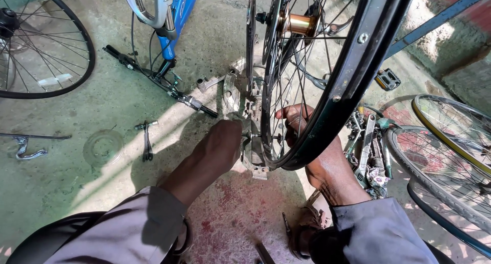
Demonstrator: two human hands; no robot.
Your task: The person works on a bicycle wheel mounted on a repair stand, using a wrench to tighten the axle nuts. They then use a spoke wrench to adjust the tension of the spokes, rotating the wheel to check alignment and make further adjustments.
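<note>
A black spoked bicycle wheel stands upright in a metal truing stand on the concrete floor. It has a copper-coloured hub near the top. My left hand is pressed against the stand's left side at a small knob, fingers curled on it. Reaching in from the right, my right hand lies behind the rim with its fingers among the spokes, partly hidden by them.
A blue bicycle frame and handlebar with brake lever lie ahead. Another wheel sits at far left, more rims at right. Spanners and tools lie beside my right wrist. A clear round lid lies left.
</note>
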